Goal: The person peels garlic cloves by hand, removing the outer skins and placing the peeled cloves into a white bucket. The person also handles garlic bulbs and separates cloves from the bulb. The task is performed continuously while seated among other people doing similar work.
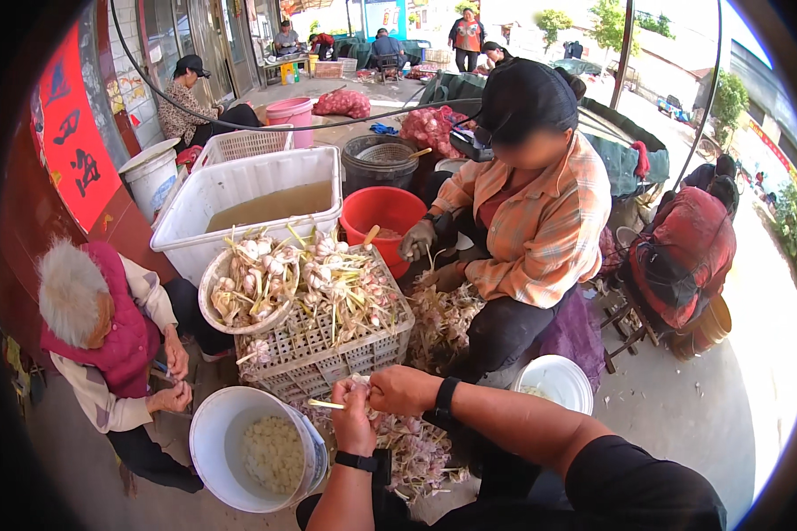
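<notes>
My left hand (354, 418) grips a garlic bulb (360, 379), its pale cut stem (326, 403) poking out to the left. Against it from the right presses my right hand (402, 390), fingers curled onto the same bulb. My fingers hide most of the bulb. Both hands are above a heap of garlic skins and stems (415, 451) on the ground. To their left stands a white bucket (207, 425) holding peeled garlic cloves (273, 451) in water. Just beyond, unpeeled garlic bulbs (345, 285) lie on an upturned plastic crate (358, 375).
A shallow basket (207, 292) of garlic sits on the crate. Two people sit close by, one at left (106, 332), one in a plaid shirt (538, 219). Behind are a white tub (173, 232) of murky water and a red basin (372, 206). Another white bucket (574, 381) stands right.
</notes>
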The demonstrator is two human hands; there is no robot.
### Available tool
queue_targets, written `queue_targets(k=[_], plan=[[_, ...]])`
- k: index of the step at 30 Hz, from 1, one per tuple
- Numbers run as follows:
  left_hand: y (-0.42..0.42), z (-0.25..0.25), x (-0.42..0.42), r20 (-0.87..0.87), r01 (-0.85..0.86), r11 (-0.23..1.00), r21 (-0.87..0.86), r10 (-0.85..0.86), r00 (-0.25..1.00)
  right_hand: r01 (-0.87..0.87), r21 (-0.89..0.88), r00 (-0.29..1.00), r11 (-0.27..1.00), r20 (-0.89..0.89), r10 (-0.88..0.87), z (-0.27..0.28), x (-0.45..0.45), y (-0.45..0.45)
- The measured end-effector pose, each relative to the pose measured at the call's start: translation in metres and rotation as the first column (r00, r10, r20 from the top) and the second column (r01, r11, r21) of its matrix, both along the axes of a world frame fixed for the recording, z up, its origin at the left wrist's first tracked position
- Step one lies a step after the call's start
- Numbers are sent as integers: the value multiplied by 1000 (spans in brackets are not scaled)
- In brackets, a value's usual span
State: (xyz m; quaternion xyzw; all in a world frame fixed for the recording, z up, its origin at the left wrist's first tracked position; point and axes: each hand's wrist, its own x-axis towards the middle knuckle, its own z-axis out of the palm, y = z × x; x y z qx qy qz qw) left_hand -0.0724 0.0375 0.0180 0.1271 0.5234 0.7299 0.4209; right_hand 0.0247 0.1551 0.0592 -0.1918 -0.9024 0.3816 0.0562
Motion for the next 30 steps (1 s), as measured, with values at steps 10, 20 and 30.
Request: queue_targets(k=[10, 20, 30], plan=[[6, 5, -10, 166, 45, 993, 106, -62, 984, 118, -454, 968, 883, -144, -203, -31, 19, 6], [6, 6, -30, 344, -57, 990, 127, 10, 939, 144, -954, 884, 264, 5, -467, -29, 38, -4], [9, 1, -15, 175, -13, 990, 141, -12, 984, 223, 264, 975, 938, -67, -213, -12, 10, -33]])
